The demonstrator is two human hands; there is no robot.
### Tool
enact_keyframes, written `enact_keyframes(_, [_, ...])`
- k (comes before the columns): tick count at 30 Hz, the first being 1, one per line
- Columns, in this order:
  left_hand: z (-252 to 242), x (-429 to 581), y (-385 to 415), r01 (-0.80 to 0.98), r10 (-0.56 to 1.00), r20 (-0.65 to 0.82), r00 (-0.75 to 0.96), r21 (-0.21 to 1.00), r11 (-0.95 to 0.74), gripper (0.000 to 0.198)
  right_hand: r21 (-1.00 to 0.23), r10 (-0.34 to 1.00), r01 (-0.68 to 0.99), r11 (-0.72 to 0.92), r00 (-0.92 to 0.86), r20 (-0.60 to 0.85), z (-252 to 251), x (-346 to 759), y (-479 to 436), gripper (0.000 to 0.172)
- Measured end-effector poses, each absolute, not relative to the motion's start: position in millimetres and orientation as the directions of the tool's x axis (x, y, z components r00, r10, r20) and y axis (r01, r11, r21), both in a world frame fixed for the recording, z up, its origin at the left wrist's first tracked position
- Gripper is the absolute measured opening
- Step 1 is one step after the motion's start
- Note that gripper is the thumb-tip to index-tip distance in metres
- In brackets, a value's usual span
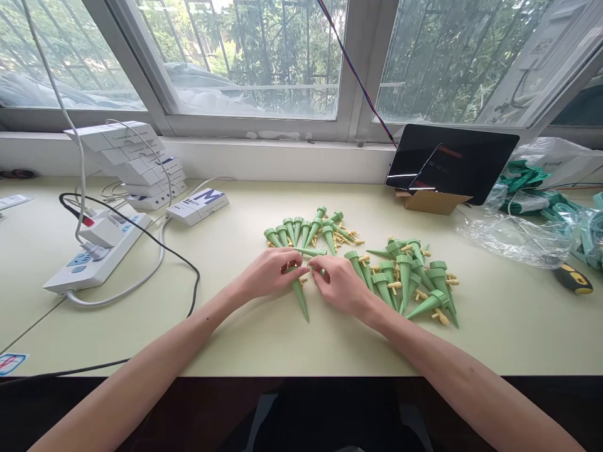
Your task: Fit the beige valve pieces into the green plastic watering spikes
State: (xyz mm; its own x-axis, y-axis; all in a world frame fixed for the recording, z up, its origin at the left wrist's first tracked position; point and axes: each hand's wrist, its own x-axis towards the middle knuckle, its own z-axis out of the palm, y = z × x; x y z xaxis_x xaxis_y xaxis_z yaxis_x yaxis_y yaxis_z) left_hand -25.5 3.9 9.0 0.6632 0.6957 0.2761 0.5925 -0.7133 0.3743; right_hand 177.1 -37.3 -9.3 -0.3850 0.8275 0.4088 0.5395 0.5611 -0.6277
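My left hand (271, 271) and my right hand (338, 284) meet at the middle of the pale green table (235, 339). Both pinch one green cone-shaped spike (300, 299), whose tip points toward me. A second green spike (311, 252) lies flat just beyond my fingertips. A neat row of upright green spikes (304, 231) with small yellow valves stands behind my hands. A looser pile of the same spikes (414, 282) lies right of my right hand.
A white power strip (92, 251) with cables lies at the left, beside stacked white boxes (132, 163) and a flat box (198, 206). A tablet and phone (452, 164) lean on a cardboard box. Plastic bags (527, 213) and a yellow-black tool (573, 279) sit at the right.
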Motion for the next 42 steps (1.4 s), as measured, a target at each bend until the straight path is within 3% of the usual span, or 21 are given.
enact_keyframes(10, [11.8, -29.8, 6.0, 0.626, 0.726, 0.391, 0.565, 0.369, -0.686, 0.031, -0.631, 0.827, 0.535, 0.562, -0.393, 0.403, -12.5, 175.3, -36.8, 0.018])
enact_keyframes(16, [17.7, -31.2, 6.3, 0.663, 0.790, 0.406, 0.460, 0.435, -0.610, 0.033, -0.635, 0.815, 0.518, 0.574, -0.439, 0.379, -12.8, 174.9, -38.9, 0.018])
enact_keyframes(22, [23.3, -35.1, 8.4, 0.612, 0.826, 0.243, 0.508, 0.573, -0.545, 0.029, -0.636, 0.816, 0.519, 0.570, -0.443, 0.370, -12.7, 175.1, -39.6, 0.018])
enact_keyframes(33, [19.1, -38.3, 11.8, 0.560, 0.772, 0.063, 0.632, 0.652, -0.512, 0.030, -0.629, 0.798, 0.504, 0.592, -0.477, 0.369, -9.3, 175.2, -40.4, 0.020])
enact_keyframes(42, [22.7, -37.2, 12.2, 0.588, 0.820, -0.011, 0.572, 0.702, -0.401, 0.029, -0.630, 0.774, 0.476, 0.613, -0.524, 0.357, -12.6, 174.2, -41.1, 0.024])
